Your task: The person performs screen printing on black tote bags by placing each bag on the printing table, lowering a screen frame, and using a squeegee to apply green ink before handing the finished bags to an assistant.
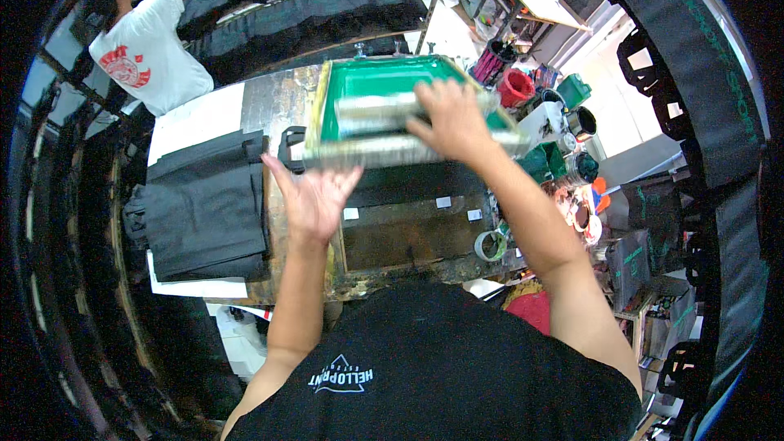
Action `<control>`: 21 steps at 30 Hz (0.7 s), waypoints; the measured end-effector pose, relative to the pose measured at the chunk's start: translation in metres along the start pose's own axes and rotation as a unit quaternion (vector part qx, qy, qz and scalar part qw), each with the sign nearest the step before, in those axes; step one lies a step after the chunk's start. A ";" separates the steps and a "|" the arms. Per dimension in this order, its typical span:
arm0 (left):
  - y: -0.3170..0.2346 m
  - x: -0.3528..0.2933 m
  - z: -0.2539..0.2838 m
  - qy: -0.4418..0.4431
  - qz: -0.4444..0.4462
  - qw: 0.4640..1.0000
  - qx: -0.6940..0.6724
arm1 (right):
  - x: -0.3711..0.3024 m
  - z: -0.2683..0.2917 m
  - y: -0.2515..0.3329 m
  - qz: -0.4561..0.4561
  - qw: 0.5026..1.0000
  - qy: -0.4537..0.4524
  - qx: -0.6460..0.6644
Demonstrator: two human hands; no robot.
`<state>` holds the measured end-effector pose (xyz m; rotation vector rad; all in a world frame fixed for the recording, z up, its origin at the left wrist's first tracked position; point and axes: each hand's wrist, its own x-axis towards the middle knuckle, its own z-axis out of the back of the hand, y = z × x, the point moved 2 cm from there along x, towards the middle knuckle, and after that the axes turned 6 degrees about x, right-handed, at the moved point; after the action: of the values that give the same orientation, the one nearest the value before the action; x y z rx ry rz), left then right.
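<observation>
Black shirt [457, 359] of the wearer is nearest the cam, filling the lower edge. Squeegee [371, 110] is over the near half of the green-inked screen [316, 114], R hand [457, 118] on its right part, fingers curled over the top & closed on it. L hand [314, 204] is palm up, fingers spread wide w/ thumb out, tips at the screen's near rim; can't tell if they bear any weight, & they grip nothing visible.

Poss. trouble: if the near rim is off the bench [282, 94] and only lightly held, it could slip off those fingertips, drop & smear the black fabric [416, 184] below. R hand sits off-centre, so squeegee could twist or tip, flicking ink over the rim.

Squeegee's long axis runs L–R, approx parallel to the near rim; blade direction unclear b/c of blur. Screen's long axis also looks L–R, though fisheye bends it.

Further out: stack of black bags [208, 204] to the left, tape roll [491, 246] near right, red pot [516, 86] & other ink tubs beyond, co-worker [155, 53] far left w/ arms raised
</observation>
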<state>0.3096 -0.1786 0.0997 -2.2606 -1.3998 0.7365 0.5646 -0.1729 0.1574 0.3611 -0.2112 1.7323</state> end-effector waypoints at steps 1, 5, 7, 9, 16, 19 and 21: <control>0.004 -0.014 0.006 -0.052 0.053 0.997 -0.020 | -0.017 -0.007 0.002 0.007 0.998 0.054 0.015; 0.074 -0.031 0.092 -0.110 0.106 0.983 0.100 | -0.067 -0.088 0.010 0.000 0.996 0.089 0.007; 0.094 -0.031 0.119 -0.129 0.129 0.976 0.120 | -0.078 -0.111 0.010 0.005 0.996 0.085 0.026; 0.100 -0.031 0.139 -0.127 0.157 0.967 0.158 | -0.077 -0.123 0.004 -0.007 0.992 0.117 0.038; 0.111 -0.025 0.161 -0.168 0.170 0.951 0.198 | -0.040 -0.099 -0.039 -0.017 0.981 0.184 0.061; 0.113 -0.026 0.161 -0.184 0.171 0.949 0.191 | -0.044 -0.100 -0.048 0.003 0.976 0.204 0.081; 0.112 -0.025 0.163 -0.168 0.172 0.951 0.194 | -0.050 -0.099 -0.046 0.002 0.968 0.235 0.085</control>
<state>0.2790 -0.2424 -0.0864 -2.1420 -0.8805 1.4311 0.6055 -0.1764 0.0443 0.0654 0.2821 1.7932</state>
